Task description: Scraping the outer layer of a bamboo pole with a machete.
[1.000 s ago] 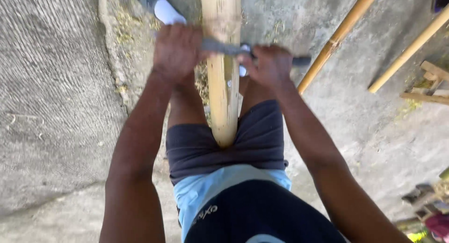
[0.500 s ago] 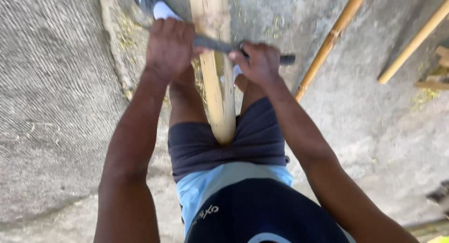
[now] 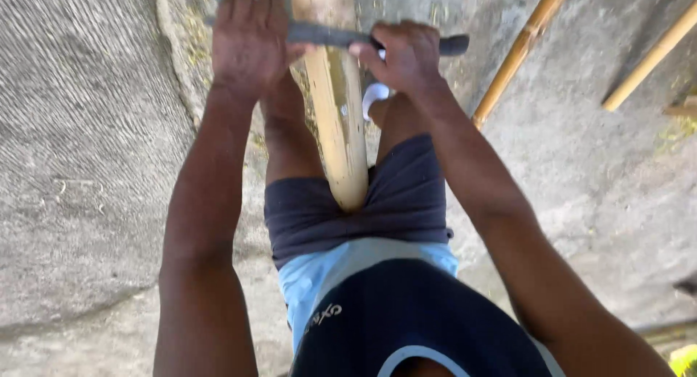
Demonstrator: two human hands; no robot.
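A thick pale bamboo pole (image 3: 340, 123) runs from between my thighs up and away from me. A dark flat blade (image 3: 330, 34) lies crosswise on top of the pole. My left hand (image 3: 249, 42) is closed over the blade's left end. My right hand (image 3: 404, 54) grips its dark handle, whose tip (image 3: 454, 44) sticks out to the right. Both arms are stretched forward over my dark shorts and blue shirt.
Rough grey concrete ground (image 3: 87, 166) lies all around. Two thinner bamboo poles (image 3: 520, 50) (image 3: 650, 58) lie slanted at the upper right. A white shoe (image 3: 375, 95) shows beside the thick pole, under my right hand.
Both hands and the blade have slid farther up the pole, away from my body. The view has tilted, so the hands now sit near the top edge.
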